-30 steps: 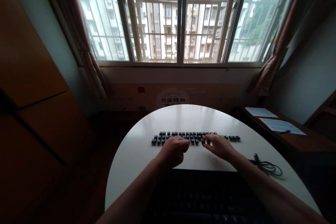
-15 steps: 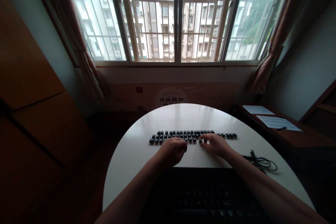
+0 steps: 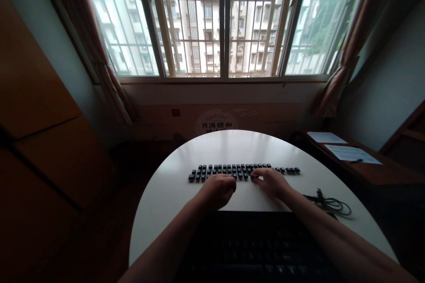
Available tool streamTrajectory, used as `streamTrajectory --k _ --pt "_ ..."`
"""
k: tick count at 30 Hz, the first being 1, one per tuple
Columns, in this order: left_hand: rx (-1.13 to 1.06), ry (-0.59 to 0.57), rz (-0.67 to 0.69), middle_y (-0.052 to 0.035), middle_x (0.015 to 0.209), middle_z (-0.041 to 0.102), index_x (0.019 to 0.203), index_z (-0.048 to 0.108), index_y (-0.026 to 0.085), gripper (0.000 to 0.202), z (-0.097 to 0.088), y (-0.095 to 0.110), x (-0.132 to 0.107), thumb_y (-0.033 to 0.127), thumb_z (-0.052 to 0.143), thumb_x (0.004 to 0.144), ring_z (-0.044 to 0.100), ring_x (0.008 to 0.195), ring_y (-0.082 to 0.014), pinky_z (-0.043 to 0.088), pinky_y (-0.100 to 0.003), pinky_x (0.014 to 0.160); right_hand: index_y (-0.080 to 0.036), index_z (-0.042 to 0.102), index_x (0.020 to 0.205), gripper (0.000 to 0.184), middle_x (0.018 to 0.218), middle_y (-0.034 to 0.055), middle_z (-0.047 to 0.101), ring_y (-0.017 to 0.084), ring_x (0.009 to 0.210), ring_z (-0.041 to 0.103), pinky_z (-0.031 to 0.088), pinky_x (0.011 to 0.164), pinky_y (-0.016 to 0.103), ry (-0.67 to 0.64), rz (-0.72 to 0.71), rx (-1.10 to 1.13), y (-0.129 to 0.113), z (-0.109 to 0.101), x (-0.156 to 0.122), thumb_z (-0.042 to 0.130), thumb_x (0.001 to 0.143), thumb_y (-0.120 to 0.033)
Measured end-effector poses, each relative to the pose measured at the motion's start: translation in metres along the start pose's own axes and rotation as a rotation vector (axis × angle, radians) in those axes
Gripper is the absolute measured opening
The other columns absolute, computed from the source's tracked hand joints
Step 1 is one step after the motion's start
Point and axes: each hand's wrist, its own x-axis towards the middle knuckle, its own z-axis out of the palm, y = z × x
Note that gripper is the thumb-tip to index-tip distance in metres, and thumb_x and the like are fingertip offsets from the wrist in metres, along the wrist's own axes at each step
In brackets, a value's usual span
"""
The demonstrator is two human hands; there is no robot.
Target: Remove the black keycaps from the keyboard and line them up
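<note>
Keycaps line the white table, right fingers pinching one, left fingers curled, grip unclear.

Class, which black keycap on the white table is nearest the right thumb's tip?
The rightmost visible front-row keycap: it is at the thumb tip of the right hand, while that row's other visible keycaps lie to its left.

Keys block you just beyond your left hand and right hand. Between the hands, bare table gives you room.
</note>
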Motion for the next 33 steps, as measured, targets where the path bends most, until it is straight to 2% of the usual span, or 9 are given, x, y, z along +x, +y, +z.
streamTrajectory --k 7,11,16,20,23,25,28,31,33 --pt "-0.005 0.003 -0.015 -0.001 0.075 0.065 0.072 0.064 0.018 0.02 0.0 0.0 -0.001 0.004 0.052 0.076 0.059 0.069 -0.0147 0.043 -0.022 0.067 -0.025 0.075 0.103 0.021 0.106 0.0033 0.076 0.023 0.1 0.07 0.05 0.088 0.031 0.026 -0.036 -0.004 0.0 0.005 0.001 0.062 0.087 -0.021" --pt "-0.016 0.003 -0.011 -0.001 0.074 0.064 0.072 0.064 0.018 0.019 -0.001 0.0 -0.001 0.004 0.051 0.075 0.059 0.068 -0.0143 0.042 -0.022 0.065 -0.024 0.074 0.101 0.019 0.103 0.0047 0.075 0.023 0.094 0.07 0.05 0.084 0.03 0.074 -0.031 -0.021 0.0 -0.001 0.0 0.058 0.09 -0.021" --pt "-0.003 -0.017 -0.014 -0.0013 0.074 0.065 0.071 0.063 0.018 0.018 -0.002 0.001 0.0 0.005 0.053 0.075 0.06 0.069 -0.0149 0.043 -0.022 0.067 -0.021 0.073 0.099 0.023 0.099 0.0068 0.072 0.021 0.081 0.068 0.05 0.072 0.028 0.231 -0.07 -0.018 -0.006 -0.011 -0.004 0.05 0.095 -0.024" --pt "0.029 -0.061 -0.02 -0.0013 0.076 0.067 0.072 0.064 0.018 0.017 -0.001 0.001 0.0 0.005 0.053 0.076 0.061 0.071 -0.0154 0.043 -0.023 0.068 -0.019 0.07 0.108 0.029 0.103 0.0084 0.069 0.019 0.084 0.067 0.051 0.076 0.027 0.311 -0.192 0.058 -0.018 -0.029 -0.008 0.044 0.096 -0.019" --pt "0.058 -0.11 -0.035 -0.0012 0.078 0.068 0.073 0.065 0.018 0.018 0.001 0.0 0.0 0.006 0.053 0.075 0.062 0.072 -0.016 0.044 -0.023 0.068 -0.019 0.07 0.108 0.029 0.108 0.0104 0.065 0.021 0.09 0.064 0.05 0.08 0.032 0.533 -0.209 0.063 -0.033 -0.058 -0.01 0.044 0.096 -0.022" --pt "0.072 -0.147 -0.049 -0.001 0.078 0.069 0.073 0.065 0.019 0.018 0.001 -0.001 0.0 0.006 0.052 0.075 0.063 0.073 -0.0161 0.044 -0.023 0.068 -0.019 0.07 0.105 0.029 0.105 0.0103 0.063 0.023 0.09 0.062 0.05 0.08 0.037 0.71 -0.23 0.155 -0.043 -0.083 -0.014 0.043 0.096 -0.026" --pt "0.073 -0.2 -0.061 -0.0007 0.078 0.07 0.075 0.066 0.02 0.02 0.0 -0.001 0.001 0.007 0.052 0.076 0.063 0.073 -0.0161 0.044 -0.023 0.069 -0.022 0.069 0.098 0.033 0.089 0.0062 0.061 0.022 0.082 0.059 0.05 0.073 0.036 0.811 -0.167 0.449 -0.059 -0.116 -0.034 0.039 0.098 -0.037" --pt "0.066 -0.233 -0.049 -0.001 0.081 0.07 0.078 0.067 0.02 0.019 -0.005 0.003 0.001 0.009 0.052 0.078 0.062 0.075 -0.0166 0.044 -0.024 0.07 -0.022 0.068 0.088 0.045 0.075 0.0048 0.061 0.021 0.07 0.059 0.05 0.065 0.033 0.759 -0.101 0.84 -0.072 -0.128 -0.074 0.035 0.098 -0.052" --pt "0.056 -0.237 -0.032 -0.0012 0.082 0.069 0.079 0.067 0.019 0.016 -0.008 0.007 0.001 0.013 0.053 0.081 0.061 0.073 -0.0157 0.042 -0.023 0.067 -0.022 0.069 0.088 0.051 0.07 0.0053 0.063 0.019 0.062 0.058 0.049 0.055 0.03 0.609 0.031 0.986 -0.079 -0.123 -0.106 0.036 0.097 -0.06"
